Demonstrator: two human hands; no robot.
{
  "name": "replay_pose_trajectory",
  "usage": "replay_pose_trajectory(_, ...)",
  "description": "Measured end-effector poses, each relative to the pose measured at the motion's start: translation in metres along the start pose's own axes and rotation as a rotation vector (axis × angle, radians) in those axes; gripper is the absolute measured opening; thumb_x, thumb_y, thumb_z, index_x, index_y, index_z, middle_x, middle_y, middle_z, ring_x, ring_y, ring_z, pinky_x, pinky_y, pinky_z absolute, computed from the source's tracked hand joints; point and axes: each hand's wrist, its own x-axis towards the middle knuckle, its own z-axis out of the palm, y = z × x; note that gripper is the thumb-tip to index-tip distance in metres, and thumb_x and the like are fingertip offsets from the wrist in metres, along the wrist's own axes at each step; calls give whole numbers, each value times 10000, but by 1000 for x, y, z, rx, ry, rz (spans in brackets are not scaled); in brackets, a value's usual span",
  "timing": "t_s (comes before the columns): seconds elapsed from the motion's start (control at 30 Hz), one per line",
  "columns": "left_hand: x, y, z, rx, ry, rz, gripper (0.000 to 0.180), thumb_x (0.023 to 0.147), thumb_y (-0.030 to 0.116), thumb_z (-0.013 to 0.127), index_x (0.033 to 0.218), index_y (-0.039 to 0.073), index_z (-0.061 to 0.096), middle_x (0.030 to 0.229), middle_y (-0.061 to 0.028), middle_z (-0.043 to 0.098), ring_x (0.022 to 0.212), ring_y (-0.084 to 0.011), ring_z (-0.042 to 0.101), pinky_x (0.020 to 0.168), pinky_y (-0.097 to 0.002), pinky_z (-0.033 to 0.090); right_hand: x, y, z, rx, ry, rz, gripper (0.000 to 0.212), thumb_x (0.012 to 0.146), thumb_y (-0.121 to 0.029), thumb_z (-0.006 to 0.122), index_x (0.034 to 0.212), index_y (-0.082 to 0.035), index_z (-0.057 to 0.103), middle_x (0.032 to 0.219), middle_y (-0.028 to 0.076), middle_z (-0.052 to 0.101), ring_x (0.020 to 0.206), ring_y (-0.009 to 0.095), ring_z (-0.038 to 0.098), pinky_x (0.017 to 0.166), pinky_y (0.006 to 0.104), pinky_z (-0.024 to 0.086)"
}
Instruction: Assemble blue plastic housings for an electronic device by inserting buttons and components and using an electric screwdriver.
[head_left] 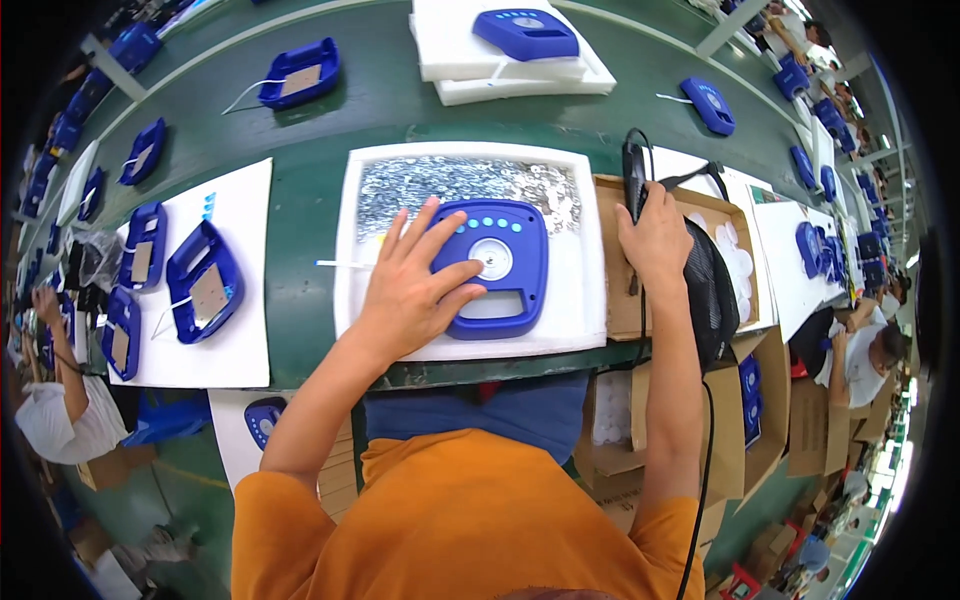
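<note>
A blue plastic housing (537,262) lies face up on a white foam pad (400,347) in front of me. It has a round white dial, a row of light-blue dots and a rectangular cut-out. My left hand (415,285) rests flat on its left part with fingers spread, a fingertip on the dial. A thin white cable (340,264) sticks out to the left. Over a shallow cardboard box at the right, my right hand (657,240) is closed round a black corded tool (634,175), perhaps an electric screwdriver. Its lower end is partly hidden.
Blue shells (205,285) lie on a white board (240,350) at left. Across the green belt (385,50) sit more housings and stacked foam (510,90). The cardboard box (618,315) holds white round pieces and a black mesh item (712,300). A cord hangs beside my right arm.
</note>
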Motion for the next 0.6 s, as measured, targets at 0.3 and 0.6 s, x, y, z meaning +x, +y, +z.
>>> replay_pose_trajectory(0.3,-4,-6,5,-33,51,11,225,1009,327,868,1188,192,884,1628,-160,664,1630,-465,497,1361,-660,323,30,11,-12,512,-19,255,489,972,-314,782,1300,40,698,1013,239,816,921,397,825,855,484,657)
replay_pose_trajectory(0.6,-5,-9,6,-42,51,4,218,1025,327,860,1194,191,883,1597,-143,692,1630,-432,509,1382,-645,312,-13,-56,-105,1702,110,104,509,1019,-34,703,1498,75,571,1031,123,698,898,239,728,775,371,585)
